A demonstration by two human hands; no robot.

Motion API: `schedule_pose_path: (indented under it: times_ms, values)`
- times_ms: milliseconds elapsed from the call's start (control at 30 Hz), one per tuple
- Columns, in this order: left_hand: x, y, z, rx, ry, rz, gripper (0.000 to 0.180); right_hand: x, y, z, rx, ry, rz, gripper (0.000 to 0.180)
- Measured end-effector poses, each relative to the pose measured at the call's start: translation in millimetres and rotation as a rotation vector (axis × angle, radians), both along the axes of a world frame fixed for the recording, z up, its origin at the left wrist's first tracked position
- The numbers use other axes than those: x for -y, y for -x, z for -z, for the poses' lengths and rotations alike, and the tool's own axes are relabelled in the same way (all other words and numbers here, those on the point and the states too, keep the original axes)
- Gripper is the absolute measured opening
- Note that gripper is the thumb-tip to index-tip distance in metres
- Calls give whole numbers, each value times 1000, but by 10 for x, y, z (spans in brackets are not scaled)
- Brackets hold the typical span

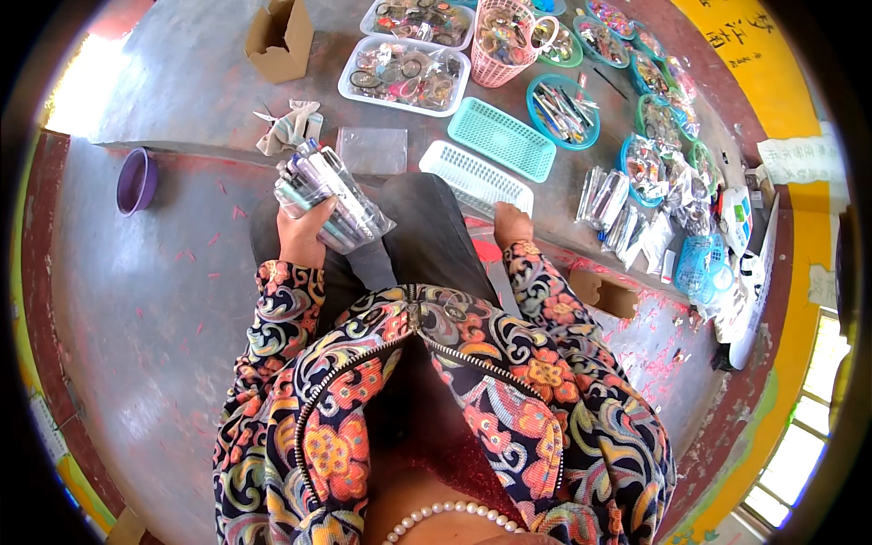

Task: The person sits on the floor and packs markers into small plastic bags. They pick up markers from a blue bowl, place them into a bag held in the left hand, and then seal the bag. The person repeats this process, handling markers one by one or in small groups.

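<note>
My left hand [304, 232] is closed round a clear plastic bag of pens [343, 207], held above my lap. Pen ends stick up at the bag's top. At the near right corner of a white plastic basket [468, 173], my right hand [514, 224] is closed on the rim, its fingertips partly hidden. The basket tilts toward me at the table's edge, with no pens seen in it. Just beyond it lies a turquoise basket [502, 138]. A flat clear plastic bag [372, 150] and a crumpled grey cloth glove [291, 127] are on the table past the pens.
White trays of small goods [404, 77], a pink basket [502, 45] and a round blue basket of pens [563, 111] stand farther back. Bagged pens [604, 200] lie to the right. A cardboard box [279, 41] stands far left; a purple tub [136, 182] is on the left.
</note>
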State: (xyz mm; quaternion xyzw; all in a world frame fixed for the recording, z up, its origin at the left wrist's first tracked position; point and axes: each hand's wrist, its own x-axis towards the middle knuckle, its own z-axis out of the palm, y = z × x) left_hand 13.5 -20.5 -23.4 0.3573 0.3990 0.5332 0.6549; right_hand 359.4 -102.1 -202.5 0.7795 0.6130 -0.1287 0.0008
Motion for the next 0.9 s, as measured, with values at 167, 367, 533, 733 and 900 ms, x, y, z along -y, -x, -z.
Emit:
schedule_pose_path:
  times_ms: [167,367,533,733,900]
  values:
    - [31,-19,-27,42,3,-28,41,334,-331,-445,-328,-450,287,19]
    - [-6,-39,26,92,-15,-1,40,1405,-941,76,-185,-356,122,27]
    - [2,-16,23,82,-30,14,39,1692,-999,729,-564,124,460,29]
    - [-11,-33,38,102,-28,-3,40,1714,-1080,698,-60,215,338,31]
    - [12,11,33,103,-44,1,42,1298,-837,318,-964,-286,505,29]
